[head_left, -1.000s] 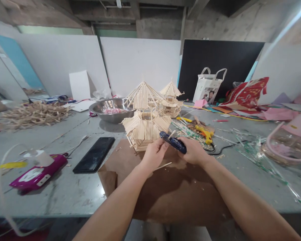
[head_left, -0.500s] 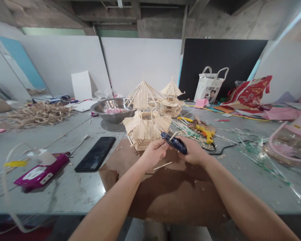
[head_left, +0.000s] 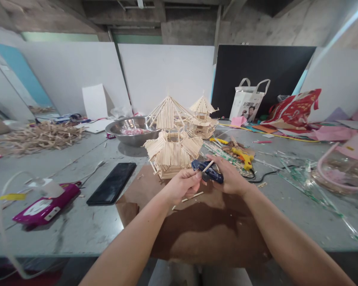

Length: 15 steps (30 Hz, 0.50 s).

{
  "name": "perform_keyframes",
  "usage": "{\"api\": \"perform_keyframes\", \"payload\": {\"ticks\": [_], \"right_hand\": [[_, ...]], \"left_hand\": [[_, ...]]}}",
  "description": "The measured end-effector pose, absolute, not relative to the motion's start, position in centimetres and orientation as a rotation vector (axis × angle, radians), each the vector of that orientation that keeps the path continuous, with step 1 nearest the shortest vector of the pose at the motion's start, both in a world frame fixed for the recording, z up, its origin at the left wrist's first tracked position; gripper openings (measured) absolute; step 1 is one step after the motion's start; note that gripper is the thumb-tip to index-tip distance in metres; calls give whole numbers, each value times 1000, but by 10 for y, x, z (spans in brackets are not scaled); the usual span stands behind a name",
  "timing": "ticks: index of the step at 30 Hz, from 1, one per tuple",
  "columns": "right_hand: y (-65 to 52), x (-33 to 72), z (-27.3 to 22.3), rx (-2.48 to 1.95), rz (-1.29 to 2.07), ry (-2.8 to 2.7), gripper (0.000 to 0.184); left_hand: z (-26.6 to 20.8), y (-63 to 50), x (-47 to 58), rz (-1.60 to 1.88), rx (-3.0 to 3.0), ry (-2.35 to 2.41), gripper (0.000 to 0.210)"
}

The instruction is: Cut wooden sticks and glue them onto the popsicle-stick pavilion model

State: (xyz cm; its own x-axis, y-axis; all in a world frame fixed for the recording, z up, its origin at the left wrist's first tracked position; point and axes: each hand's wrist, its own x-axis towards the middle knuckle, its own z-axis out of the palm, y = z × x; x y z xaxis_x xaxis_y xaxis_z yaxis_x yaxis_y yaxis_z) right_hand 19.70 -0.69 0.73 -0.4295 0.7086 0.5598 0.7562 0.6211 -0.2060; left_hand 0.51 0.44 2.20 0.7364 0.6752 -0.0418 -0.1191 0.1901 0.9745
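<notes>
Just in front of a small pavilion model made of wooden sticks [head_left: 173, 153], my two hands meet. My right hand [head_left: 230, 174] is closed round a dark blue hand tool [head_left: 216, 174] with a grey round part; its exact kind is unclear. A pale wooden stick [head_left: 208, 166] slants across the tool. My left hand [head_left: 185, 183] is pinched at the tool's left end, apparently on this stick; its fingers hide the middle. Below them another stick [head_left: 192, 197] lies on the brown board [head_left: 203, 234].
A second stick pavilion [head_left: 202, 119] and a steel bowl [head_left: 131, 133] stand behind. To the left are a phone [head_left: 111, 184], a purple power strip [head_left: 46, 204] and a stick pile [head_left: 44, 137]. A yellow glue gun [head_left: 244, 157] and clear green-tipped sticks [head_left: 322, 198] lie to the right.
My left hand has shifted slightly down and the slanting stick sits a little lower and further right over the tool. A thin stick end now shows below my left hand.
</notes>
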Motion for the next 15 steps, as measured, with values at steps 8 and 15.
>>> {"api": "perform_keyframes", "payload": {"ticks": [8,15], "right_hand": [[-8,195,10,-1163,-143,-2343,80],[-10,191,11,-1235,-15,-2380,77]], "left_hand": [[23,7,4,653,1578,580,34],[17,10,6,1108,2349,753,27]]}}
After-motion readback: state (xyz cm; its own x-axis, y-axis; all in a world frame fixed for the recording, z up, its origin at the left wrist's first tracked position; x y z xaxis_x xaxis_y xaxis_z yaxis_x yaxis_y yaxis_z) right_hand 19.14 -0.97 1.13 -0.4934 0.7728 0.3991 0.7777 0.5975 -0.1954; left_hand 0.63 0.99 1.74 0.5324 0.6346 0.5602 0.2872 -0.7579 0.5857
